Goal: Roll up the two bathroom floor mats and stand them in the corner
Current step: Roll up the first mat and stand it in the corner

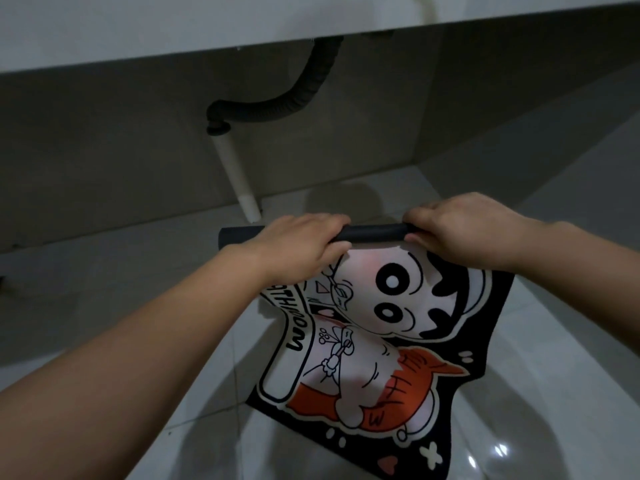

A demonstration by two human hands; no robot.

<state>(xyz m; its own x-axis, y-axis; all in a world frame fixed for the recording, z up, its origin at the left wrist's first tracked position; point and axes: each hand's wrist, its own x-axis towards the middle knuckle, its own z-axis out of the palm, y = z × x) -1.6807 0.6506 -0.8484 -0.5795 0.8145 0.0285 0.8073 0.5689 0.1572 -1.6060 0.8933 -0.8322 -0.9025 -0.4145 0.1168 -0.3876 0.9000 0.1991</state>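
your left hand [298, 245] and right hand [460, 230] both clench the rolled far edge of the cartoon bath mat [377, 341], which lies on the tiled floor [540, 341] under the sink's drain hose [294, 95]. the roll's long axis runs left-right across you; unrolled mat stretches back toward you. only one mat shows.

One head-worn wide-angle view looks forward and steeply down, close over both forearms, at the floor [519, 341] below a counter [311, 29]; the far wall [104, 150] and drain hose [298, 88] fill the top
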